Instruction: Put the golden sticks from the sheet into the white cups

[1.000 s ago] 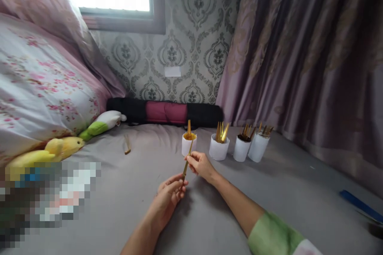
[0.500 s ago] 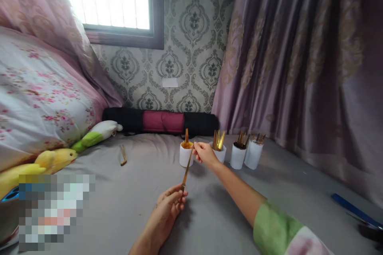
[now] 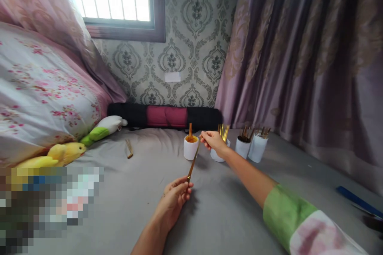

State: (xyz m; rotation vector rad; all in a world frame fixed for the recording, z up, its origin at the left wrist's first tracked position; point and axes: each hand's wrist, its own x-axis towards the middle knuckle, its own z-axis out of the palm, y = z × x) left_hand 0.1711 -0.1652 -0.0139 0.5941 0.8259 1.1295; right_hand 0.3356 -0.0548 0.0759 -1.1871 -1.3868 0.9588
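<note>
The left hand [image 3: 175,197] is nearest, its fingers closed on the lower end of a slim brown-gold strip [image 3: 194,159], just beside a shiny band; the strip slants up and away over the grey sheet [image 3: 119,207], and its far tip meets the right hand [image 3: 214,141], whose thumb and fingers are pinched together on it; the sheet spreads to either side of the forearms, bounded at the right edge of view by a long blue object [image 3: 357,200] and on the left by a pixelated patch whose contents cannot be made out; a small forked gold piece [image 3: 129,155] lies well apart, left of the hands; just beyond the strip stands a white cup [image 3: 190,152], upright, orange-brown inside, with brown-gold sticks [image 3: 190,129] rising from it; a second white cup [image 3: 216,155] is partly covered by the right hand and wrist, brighter gold sticks showing above; farther right, a third cup [image 3: 241,150] and a taller fourth cup [image 3: 257,149] stand close together, both holding darker sticks; a yellow plush toy [image 3: 66,153] and a green-and-white one [image 3: 104,127] line the left side, against floral fabric [image 3: 60,83]; a black-and-maroon roll [image 3: 166,116] closes off the back, before the patterned wall [image 3: 197,48]; any lettering on the white label [image 3: 172,77] there is too small to read.
</note>
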